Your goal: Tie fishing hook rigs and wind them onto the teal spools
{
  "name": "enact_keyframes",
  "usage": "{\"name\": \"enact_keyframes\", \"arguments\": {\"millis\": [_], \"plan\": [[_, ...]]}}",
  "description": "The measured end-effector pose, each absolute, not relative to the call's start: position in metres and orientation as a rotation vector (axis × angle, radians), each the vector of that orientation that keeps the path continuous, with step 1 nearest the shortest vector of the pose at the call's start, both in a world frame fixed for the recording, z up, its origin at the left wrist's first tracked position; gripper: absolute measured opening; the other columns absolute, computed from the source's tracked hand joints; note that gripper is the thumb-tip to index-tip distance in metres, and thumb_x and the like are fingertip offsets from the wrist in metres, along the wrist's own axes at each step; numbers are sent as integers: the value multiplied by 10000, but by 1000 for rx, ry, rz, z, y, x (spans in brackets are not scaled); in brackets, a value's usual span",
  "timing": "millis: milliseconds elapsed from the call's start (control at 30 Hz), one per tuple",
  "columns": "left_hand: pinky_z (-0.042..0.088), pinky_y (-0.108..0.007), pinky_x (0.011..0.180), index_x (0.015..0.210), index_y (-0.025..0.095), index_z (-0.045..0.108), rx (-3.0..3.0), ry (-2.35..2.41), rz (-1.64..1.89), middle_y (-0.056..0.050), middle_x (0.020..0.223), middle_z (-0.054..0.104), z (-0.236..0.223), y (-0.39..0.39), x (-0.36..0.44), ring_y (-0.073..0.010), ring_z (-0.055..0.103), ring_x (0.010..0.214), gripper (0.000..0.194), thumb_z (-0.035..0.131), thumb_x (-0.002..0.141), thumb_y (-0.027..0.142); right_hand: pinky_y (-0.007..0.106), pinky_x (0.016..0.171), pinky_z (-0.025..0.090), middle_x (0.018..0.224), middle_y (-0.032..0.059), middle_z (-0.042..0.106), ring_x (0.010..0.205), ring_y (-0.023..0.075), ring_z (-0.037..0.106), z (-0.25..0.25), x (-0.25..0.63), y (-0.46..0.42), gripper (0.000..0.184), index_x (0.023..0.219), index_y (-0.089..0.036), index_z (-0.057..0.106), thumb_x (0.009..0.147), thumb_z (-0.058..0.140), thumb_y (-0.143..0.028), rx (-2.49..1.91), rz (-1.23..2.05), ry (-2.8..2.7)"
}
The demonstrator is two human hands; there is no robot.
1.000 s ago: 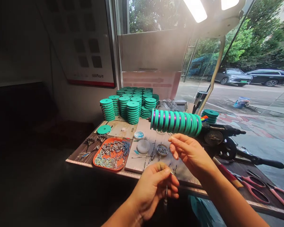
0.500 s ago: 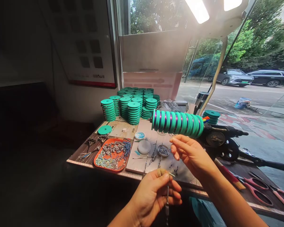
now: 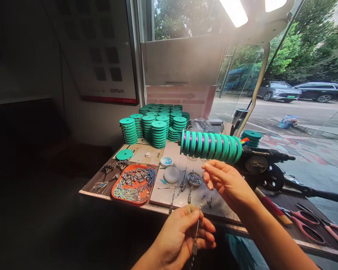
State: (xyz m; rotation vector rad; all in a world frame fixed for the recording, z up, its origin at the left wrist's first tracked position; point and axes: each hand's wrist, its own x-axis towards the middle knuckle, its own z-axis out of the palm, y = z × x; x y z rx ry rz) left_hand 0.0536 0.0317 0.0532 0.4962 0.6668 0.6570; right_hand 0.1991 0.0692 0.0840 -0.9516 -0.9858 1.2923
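Observation:
My left hand (image 3: 183, 234) is low at the table's near edge, thumb and fingers pinched on a thin metal rig (image 3: 195, 240) that hangs down with a small sinker at its end. Above it my right hand (image 3: 227, 183) is raised with fingertips pinched together, apparently on a fine line I cannot make out. Just beyond that hand a row of green spools (image 3: 211, 144) wound with purple line sits sideways on a black winding machine (image 3: 260, 167).
Stacks of green spools (image 3: 154, 125) stand at the back of the table. An orange tray (image 3: 132, 183) of small tubes and sinkers lies left. Small bead dishes (image 3: 194, 178) and loose rigs lie on a grey mat. Red-handled pliers (image 3: 307, 221) lie right. A lamp hangs overhead.
The left hand has shifted slightly and the metal rig now hangs lower and straighter from its pinch. The right hand has stayed almost still.

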Motion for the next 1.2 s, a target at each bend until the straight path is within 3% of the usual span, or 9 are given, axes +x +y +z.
{"name": "enact_keyframes", "arguments": {"millis": [300, 433, 500, 733, 933, 1200], "plan": [[429, -241, 596, 700, 124, 477, 580, 682, 637, -47, 663, 601, 49, 31, 51, -92, 565, 529, 148, 505, 782, 244, 169, 434, 333, 544, -20, 571, 432, 54, 469, 85, 198, 71, 178, 664, -150, 582, 693, 658, -308, -953, 1284, -990], [401, -254, 688, 999, 174, 493, 928, 731, 811, -60, 965, 583, 50, 47, 57, -112, 586, 681, 281, 547, 756, 305, 195, 424, 320, 635, 2, 598, 430, 67, 477, 87, 202, 70, 200, 671, -151, 590, 687, 656, -340, -1005, 1226, -1079], [393, -257, 726, 1028, 191, 509, 1104, 741, 921, -52, 1052, 538, 55, 59, 65, -128, 565, 768, 314, 562, 741, 307, 201, 407, 286, 658, 1, 588, 414, 58, 446, 88, 205, 70, 208, 675, -150, 604, 683, 655, -352, -1051, 1149, -1151], [360, -204, 546, 670, 133, 566, 1004, 717, 927, -9, 682, 540, 77, 79, 87, -121, 481, 668, 197, 613, 673, 324, 219, 399, 200, 448, -56, 408, 398, 62, 299, 87, 209, 68, 248, 633, -157, 597, 663, 654, -396, -1142, 1014, -1204], [414, -250, 658, 642, 142, 516, 886, 682, 913, 9, 665, 481, 76, 71, 83, -106, 463, 684, 203, 577, 709, 323, 222, 441, 257, 461, -44, 448, 437, 77, 345, 84, 205, 65, 288, 598, -154, 574, 691, 618, -424, -1094, 1119, -1297], [445, -244, 631, 619, 134, 524, 731, 648, 861, 2, 663, 484, 68, 57, 76, -97, 456, 649, 228, 635, 674, 325, 228, 471, 295, 491, -48, 430, 459, 90, 371, 85, 204, 59, 291, 604, -161, 535, 701, 610, -424, -1153, 1083, -1396]]}}
